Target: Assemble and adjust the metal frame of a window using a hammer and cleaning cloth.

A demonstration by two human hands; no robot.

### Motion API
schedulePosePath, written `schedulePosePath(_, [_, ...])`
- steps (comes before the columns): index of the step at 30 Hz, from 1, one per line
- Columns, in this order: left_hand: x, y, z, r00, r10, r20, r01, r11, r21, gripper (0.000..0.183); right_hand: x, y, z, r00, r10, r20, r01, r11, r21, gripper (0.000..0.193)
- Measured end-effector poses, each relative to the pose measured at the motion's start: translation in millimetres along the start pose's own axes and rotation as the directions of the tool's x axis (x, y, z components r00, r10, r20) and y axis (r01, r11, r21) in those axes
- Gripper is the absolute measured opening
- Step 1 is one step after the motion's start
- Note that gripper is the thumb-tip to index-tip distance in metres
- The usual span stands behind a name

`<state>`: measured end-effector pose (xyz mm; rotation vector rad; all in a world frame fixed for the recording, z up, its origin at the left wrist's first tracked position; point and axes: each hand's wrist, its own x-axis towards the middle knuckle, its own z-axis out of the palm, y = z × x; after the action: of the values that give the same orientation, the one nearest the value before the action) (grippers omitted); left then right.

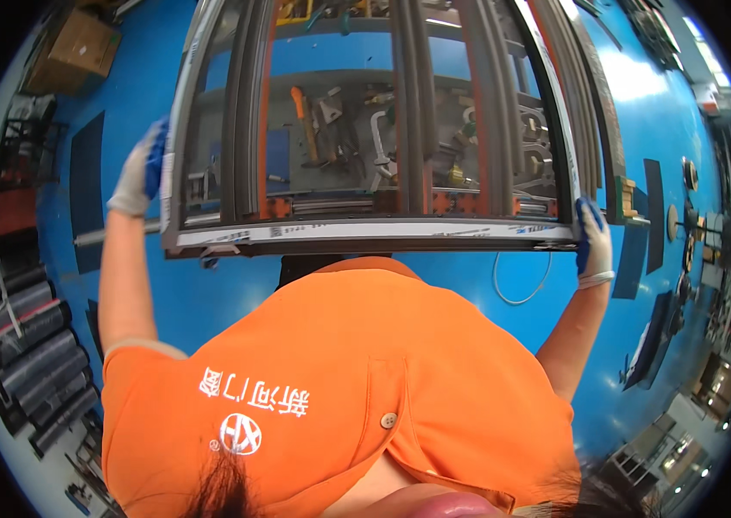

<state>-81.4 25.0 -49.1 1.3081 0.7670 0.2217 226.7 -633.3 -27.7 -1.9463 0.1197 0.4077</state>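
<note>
A large dark rectangular window frame [365,231], with printed white film along its edges, lies in front of me over a workbench. My left hand [142,168], in a white and blue glove, is closed on the frame's left side. At its near right corner my right hand [593,242], gloved the same way, grips the other side. The fingertips of both hands are partly hidden by the frame. Dark padded bars [413,112] of the bench run away from me beneath the frame.
Below the bars, a shelf holds an orange-handled hammer [305,121], a metal clamp [380,142] and other tools. A white hose [521,300] loops over the blue floor at right. Dark rolls [37,363] are stacked at left; a cardboard box [80,52] stands far left.
</note>
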Motion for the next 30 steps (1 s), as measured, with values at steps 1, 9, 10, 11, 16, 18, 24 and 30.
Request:
schedulePosePath(1, [6, 1, -17, 1.0, 0.018, 0.018, -0.018, 1.0, 0.005, 0.051, -5, -19, -4, 0.991, -0.124, 0.052, 0.12, 0.99, 0.077, 0.051])
schedulePosePath(9, [-25, 92, -21, 0.734, 0.488, 0.473, -0.546, 0.838, -0.018, 0.059, -32, -91, -36, 0.894, -0.44, 0.085, 0.339, 0.788, 0.515, 0.042])
schedulePosePath(10, [-30, 92, -22, 0.728, 0.494, 0.475, -0.456, 0.867, -0.202, 0.064, -19, -82, -51, 0.871, -0.473, 0.132, 0.308, 0.735, 0.604, 0.042])
schedulePosePath(11, [-27, 86, -23, 0.717, 0.502, 0.483, -0.337, 0.857, -0.391, 0.069, -12, -80, -60, 0.844, -0.508, 0.173, 0.275, 0.686, 0.674, 0.041])
schedulePosePath(16, [-37, 73, -16, 0.686, 0.615, 0.389, -0.264, 0.709, -0.654, 0.07, -15, -80, -49, 0.85, -0.513, 0.118, 0.259, 0.603, 0.755, 0.038])
schedulePosePath(18, [-41, 64, -9, 0.667, 0.666, 0.334, -0.295, 0.648, -0.702, 0.067, -20, -75, -44, 0.856, -0.511, 0.082, 0.277, 0.587, 0.761, 0.037])
schedulePosePath(24, [-53, 52, 14, 0.612, 0.768, 0.191, -0.358, 0.484, -0.799, 0.06, -26, -70, -33, 0.871, -0.486, -0.075, 0.349, 0.503, 0.791, 0.038])
schedulePosePath(30, [-63, 46, 16, 0.697, 0.702, -0.147, -0.579, 0.429, -0.694, 0.059, -18, -49, -24, 0.758, -0.652, 0.019, 0.251, 0.318, 0.914, 0.044])
